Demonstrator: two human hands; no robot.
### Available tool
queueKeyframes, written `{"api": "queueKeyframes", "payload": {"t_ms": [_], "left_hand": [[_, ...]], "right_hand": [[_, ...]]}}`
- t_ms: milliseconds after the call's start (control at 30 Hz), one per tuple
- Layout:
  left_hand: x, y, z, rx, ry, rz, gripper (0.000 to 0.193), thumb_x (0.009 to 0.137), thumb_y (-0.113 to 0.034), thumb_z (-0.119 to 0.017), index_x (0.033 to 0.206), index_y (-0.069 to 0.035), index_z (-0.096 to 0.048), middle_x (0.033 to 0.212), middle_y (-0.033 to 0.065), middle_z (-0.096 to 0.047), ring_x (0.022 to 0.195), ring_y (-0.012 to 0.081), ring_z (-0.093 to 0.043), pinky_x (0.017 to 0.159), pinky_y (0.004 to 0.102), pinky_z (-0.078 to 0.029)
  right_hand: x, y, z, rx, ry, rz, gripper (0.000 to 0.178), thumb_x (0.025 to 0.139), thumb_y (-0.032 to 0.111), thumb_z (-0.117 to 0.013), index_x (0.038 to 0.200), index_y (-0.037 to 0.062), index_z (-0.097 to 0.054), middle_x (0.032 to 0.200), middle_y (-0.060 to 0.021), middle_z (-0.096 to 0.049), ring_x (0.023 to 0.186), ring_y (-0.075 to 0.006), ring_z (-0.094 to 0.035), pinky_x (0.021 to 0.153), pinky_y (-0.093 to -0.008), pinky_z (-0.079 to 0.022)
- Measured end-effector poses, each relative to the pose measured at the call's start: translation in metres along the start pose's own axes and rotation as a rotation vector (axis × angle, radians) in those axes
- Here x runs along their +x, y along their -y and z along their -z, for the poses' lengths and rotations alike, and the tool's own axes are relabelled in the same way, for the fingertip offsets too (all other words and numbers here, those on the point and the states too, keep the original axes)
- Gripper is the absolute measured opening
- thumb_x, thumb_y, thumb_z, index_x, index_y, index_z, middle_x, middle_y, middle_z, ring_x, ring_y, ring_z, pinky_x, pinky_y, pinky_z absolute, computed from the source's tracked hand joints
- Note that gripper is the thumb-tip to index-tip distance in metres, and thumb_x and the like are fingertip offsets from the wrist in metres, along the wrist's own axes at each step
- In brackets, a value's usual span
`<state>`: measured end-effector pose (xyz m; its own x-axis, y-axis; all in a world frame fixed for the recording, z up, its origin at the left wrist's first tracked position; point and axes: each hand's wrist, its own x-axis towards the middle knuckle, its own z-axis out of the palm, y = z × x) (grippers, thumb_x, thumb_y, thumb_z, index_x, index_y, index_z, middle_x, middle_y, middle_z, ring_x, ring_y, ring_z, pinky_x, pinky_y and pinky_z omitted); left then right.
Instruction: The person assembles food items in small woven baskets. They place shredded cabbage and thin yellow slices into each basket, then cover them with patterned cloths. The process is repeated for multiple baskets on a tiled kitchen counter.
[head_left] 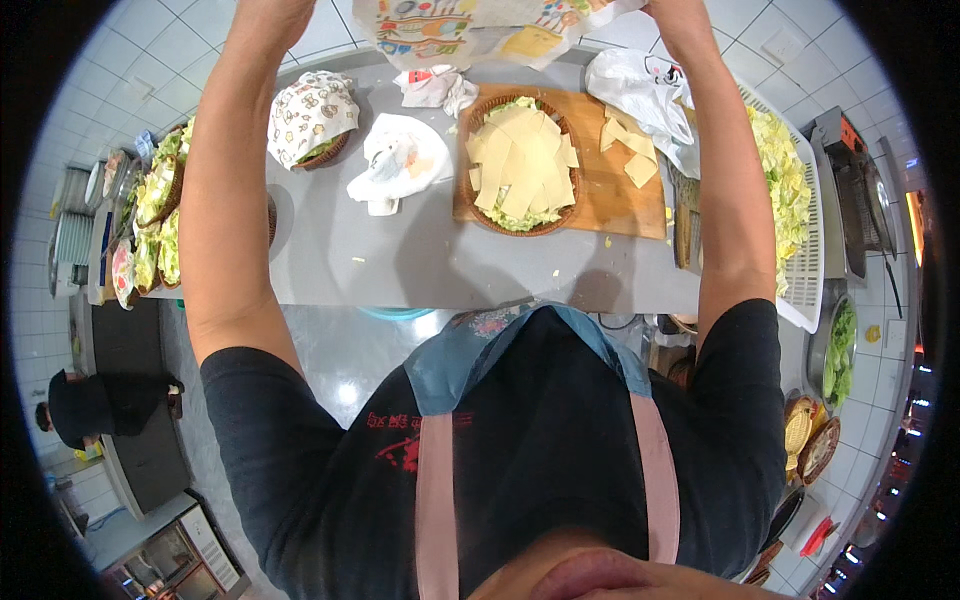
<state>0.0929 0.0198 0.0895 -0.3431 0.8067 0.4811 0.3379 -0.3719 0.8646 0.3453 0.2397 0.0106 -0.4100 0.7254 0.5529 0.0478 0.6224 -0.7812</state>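
Both my arms reach forward to the top edge. Between my left hand (285, 20) and my right hand (680, 22) hangs a thin pale cover (470, 35) with a colourful print, raised above the counter's far side. The right hand is at one corner of it; most fingers of both hands are cut off by the frame, but the spread cover appears held by both. Below it, an oval wicker basket (574, 205) holds chopped leafy greens under overlapping flat pale-yellow strips (520, 150), like tofu skin. It stands on a wooden cutting board (620, 205), where loose strips (630, 145) lie.
Left on the grey counter (340, 260) are a basket under a patterned cover (312, 118) and crumpled white plastic (400, 160). A white bag (640, 85) and knife (687, 225) lie right. A white crate (803, 270) holds chopped greens. Someone in black (105, 405) stands far left.
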Motion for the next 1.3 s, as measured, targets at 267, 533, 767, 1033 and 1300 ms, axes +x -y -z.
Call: {"api": "queueKeyframes", "payload": {"t_ms": [267, 533, 767, 1033, 1300], "left_hand": [[-0.061, 0.023, -0.004, 0.003, -0.004, 0.151, 0.013, 0.089, -0.017, -0.061, 0.096, -0.007, -0.055, 0.077, -0.0002, -0.061, 0.067, 0.0087, -0.060, 0.059, 0.0232, -0.050], [-0.072, 0.176, -0.054, -0.353, -0.139, 0.457, 0.014, 0.090, -0.016, -0.061, 0.095, -0.004, -0.057, 0.076, 0.0038, -0.063, 0.059, 0.0063, -0.056, 0.050, 0.0181, -0.044], [-0.110, 0.256, -0.082, -0.052, 0.017, 0.869, 0.038, 0.088, -0.035, -0.059, 0.107, -0.001, -0.059, 0.092, 0.0058, -0.059, 0.083, 0.0112, -0.052, 0.072, 0.0293, -0.045], [-0.200, 0.220, -0.079, -0.623, 0.093, 1.066, 0.049, 0.085, -0.011, -0.056, 0.132, -0.004, -0.045, 0.107, 0.0075, -0.060, 0.091, 0.0153, -0.059, 0.068, 0.0272, -0.052], [-0.211, 0.193, -0.092, -0.637, 0.139, 0.919, 0.061, 0.077, 0.005, -0.052, 0.135, -0.010, -0.042, 0.113, 0.0041, -0.058, 0.093, 0.0119, -0.060, 0.063, 0.0219, -0.054]], "right_hand": [[-0.052, 0.021, 0.018, 0.454, 0.003, -0.075, 0.019, 0.097, 0.024, -0.050, 0.100, 0.0066, -0.057, 0.081, 0.0023, -0.056, 0.070, -0.0053, -0.052, 0.061, -0.0202, -0.044], [-0.072, -0.077, -0.005, 0.346, 0.182, -0.521, 0.019, 0.093, 0.025, -0.058, 0.100, 0.0074, -0.061, 0.087, -0.0011, -0.064, 0.077, -0.0075, -0.060, 0.069, -0.0235, -0.051], [-0.136, -0.191, -0.024, -0.314, 0.285, -0.519, 0.052, 0.090, 0.044, -0.056, 0.120, 0.0021, -0.052, 0.105, -0.0115, -0.061, 0.080, -0.0150, -0.057, 0.068, -0.0298, -0.050], [-0.204, -0.130, -0.007, 0.512, 0.336, -1.135, 0.045, 0.095, 0.036, -0.051, 0.125, 0.0030, -0.049, 0.106, -0.0073, -0.058, 0.085, -0.0155, -0.060, 0.071, -0.0285, -0.052], [-0.219, -0.092, -0.032, 0.417, 0.391, -0.981, 0.042, 0.093, 0.011, -0.049, 0.134, 0.0045, -0.042, 0.112, -0.0055, -0.060, 0.095, -0.0125, -0.059, 0.073, -0.0276, -0.050]]}}
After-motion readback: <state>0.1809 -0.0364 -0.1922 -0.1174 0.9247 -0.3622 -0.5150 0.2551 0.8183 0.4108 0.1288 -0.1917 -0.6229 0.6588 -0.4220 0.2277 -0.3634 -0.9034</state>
